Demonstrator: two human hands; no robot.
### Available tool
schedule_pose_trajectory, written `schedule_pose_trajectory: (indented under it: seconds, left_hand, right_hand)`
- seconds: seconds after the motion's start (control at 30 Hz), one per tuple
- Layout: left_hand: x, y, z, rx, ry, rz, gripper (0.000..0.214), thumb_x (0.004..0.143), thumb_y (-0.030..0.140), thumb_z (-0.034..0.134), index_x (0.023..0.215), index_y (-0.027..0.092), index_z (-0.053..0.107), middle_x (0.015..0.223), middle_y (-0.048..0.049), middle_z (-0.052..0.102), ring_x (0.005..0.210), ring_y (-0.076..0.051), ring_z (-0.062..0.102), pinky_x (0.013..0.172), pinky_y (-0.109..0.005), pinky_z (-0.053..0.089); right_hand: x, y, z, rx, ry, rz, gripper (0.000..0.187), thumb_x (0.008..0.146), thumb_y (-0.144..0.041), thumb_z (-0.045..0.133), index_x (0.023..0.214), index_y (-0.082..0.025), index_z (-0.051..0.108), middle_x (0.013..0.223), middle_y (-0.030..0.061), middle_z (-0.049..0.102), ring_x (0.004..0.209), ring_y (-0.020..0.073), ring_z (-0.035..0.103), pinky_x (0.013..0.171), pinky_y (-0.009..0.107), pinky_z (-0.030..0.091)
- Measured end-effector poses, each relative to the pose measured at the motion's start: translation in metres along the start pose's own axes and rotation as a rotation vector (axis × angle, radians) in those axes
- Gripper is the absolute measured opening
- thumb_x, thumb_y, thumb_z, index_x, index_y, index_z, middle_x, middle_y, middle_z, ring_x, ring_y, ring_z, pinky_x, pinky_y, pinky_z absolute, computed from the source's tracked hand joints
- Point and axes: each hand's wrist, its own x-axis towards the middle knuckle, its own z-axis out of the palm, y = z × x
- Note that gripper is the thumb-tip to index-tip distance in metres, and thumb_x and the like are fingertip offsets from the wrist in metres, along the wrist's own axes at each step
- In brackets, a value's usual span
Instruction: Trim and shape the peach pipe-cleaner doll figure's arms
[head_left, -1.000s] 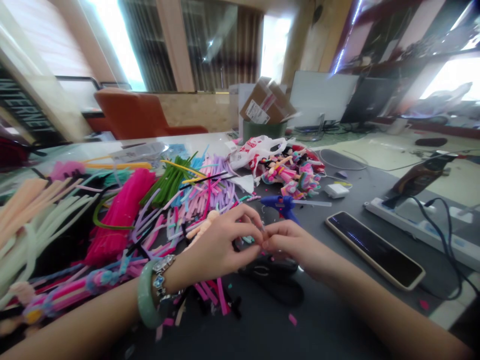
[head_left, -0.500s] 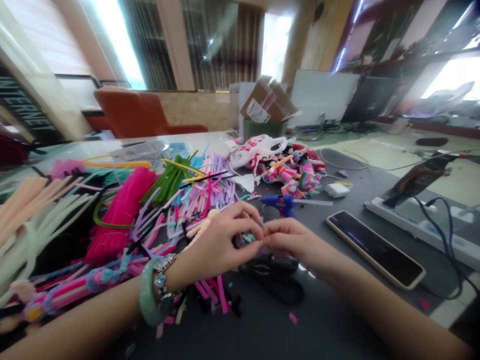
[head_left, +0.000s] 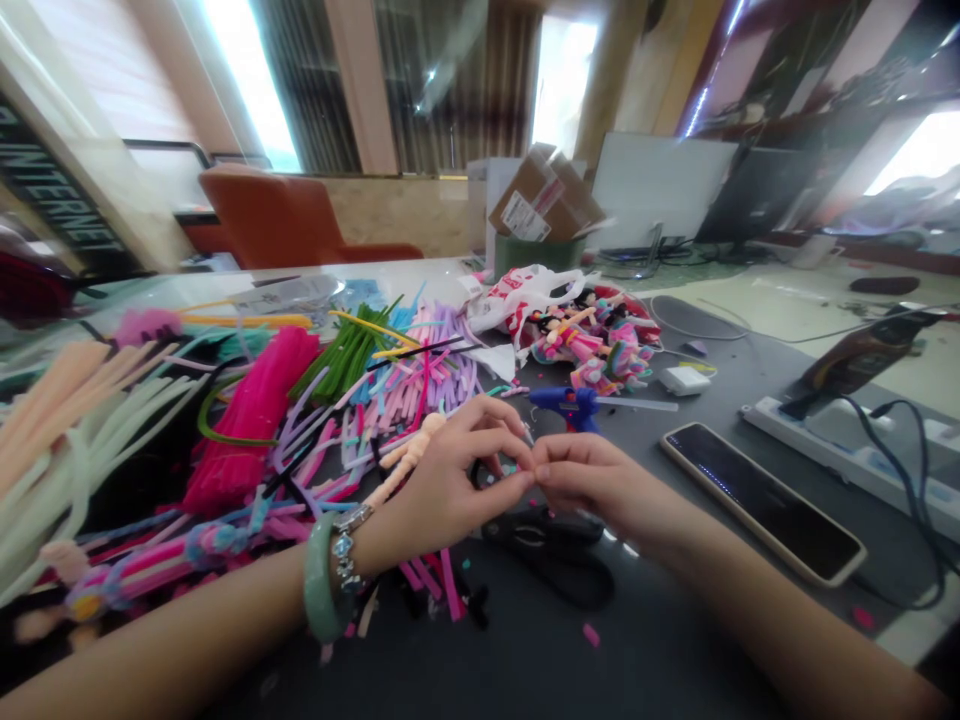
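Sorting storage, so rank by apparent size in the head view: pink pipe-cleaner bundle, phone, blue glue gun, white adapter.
1. pink pipe-cleaner bundle and phone: about alike, not ranked
2. blue glue gun
3. white adapter, though it lies farther off

Green bangle (head_left: 321, 592), beaded bracelet (head_left: 346, 548)

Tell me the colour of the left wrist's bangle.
The smooth round bangle is pale green, seen best in head view.

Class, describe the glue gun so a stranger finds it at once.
Start at the dark tabletop, then the long black phone on its right. Left of the phone's far end, beyond the right hand, lies the glue gun: the only blue tool, a pale stick jutting rightward.
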Motion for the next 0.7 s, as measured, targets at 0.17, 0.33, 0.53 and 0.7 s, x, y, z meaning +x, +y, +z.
schedule_pose_trajectory:
  seconds: [0.17, 0.33, 0.53, 0.7]
  left_hand:
    - [-0.0016, 0.0017, 0.0030, 0.003, 0.008, -0.040, 0.004, 0.081, 0.018, 0.057, 0.081, 0.017, 0.062, 0.103, -0.0043, 0.046, 0.086, -0.012, 0.051, 0.069, -0.023, 0.048]
    - [-0.0018, 0.0030, 0.0013, 0.158, 0.036, 0.009, 0.005, 0.082, 0.017, 0.057, 0.080, 0.018, 0.061, 0.103, -0.0034, 0.046, 0.095, -0.014, 0.049, 0.084, -0.029, 0.043]
    - [0.0011, 0.0055, -0.0027, 0.356, 0.001, 0.111, 0.008, 0.085, 0.019, 0.054, 0.079, 0.018, 0.060, 0.103, -0.0034, 0.050, 0.100, -0.017, 0.044, 0.090, -0.035, 0.038]
    - [0.0003, 0.0049, -0.0038, 0.691, -0.066, 0.337, 0.008, 0.086, 0.018, 0.052, 0.085, 0.015, 0.059, 0.105, -0.0068, 0.053, 0.104, -0.023, 0.042, 0.092, -0.038, 0.039]
  right_hand:
    - [0.0011, 0.0012, -0.0024, -0.041, -0.026, 0.023, 0.018, 0.082, -0.030, 0.059, 0.074, -0.014, 0.058, 0.054, -0.0068, 0.039, 0.047, 0.0046, 0.030, 0.045, 0.021, 0.018]
    - [0.0008, -0.0047, -0.0033, -0.205, 0.009, 0.043, 0.022, 0.082, -0.033, 0.059, 0.069, -0.014, 0.059, 0.051, -0.0055, 0.045, 0.045, 0.0048, 0.037, 0.043, 0.020, 0.023]
    - [0.0001, -0.0073, -0.0044, -0.307, 0.073, 0.037, 0.019, 0.080, -0.032, 0.060, 0.073, -0.014, 0.062, 0.048, -0.0067, 0.043, 0.043, 0.0049, 0.035, 0.041, 0.020, 0.021]
    - [-0.0006, -0.0040, -0.0005, -0.433, 0.144, 0.058, 0.019, 0.080, -0.031, 0.058, 0.071, -0.015, 0.060, 0.047, -0.0070, 0.042, 0.042, 0.0055, 0.034, 0.040, 0.020, 0.022]
